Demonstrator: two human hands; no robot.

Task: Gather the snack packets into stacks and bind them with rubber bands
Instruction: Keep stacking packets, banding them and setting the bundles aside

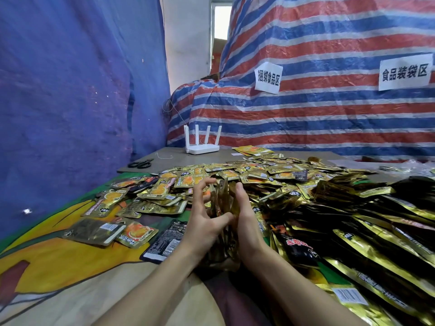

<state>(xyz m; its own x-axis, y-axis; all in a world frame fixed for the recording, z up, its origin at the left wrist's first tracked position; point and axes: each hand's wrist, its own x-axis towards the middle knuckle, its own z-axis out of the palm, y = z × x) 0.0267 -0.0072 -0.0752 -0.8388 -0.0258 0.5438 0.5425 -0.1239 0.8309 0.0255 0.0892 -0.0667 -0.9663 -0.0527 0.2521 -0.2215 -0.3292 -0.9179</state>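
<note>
White four-antenna router [202,148] and black scissors [140,164] at the worktop's [174,156] far left, beside a blue cloth [70,90], with two paper signs [268,77] [404,72] on a striped tarp [329,118] behind.
</note>
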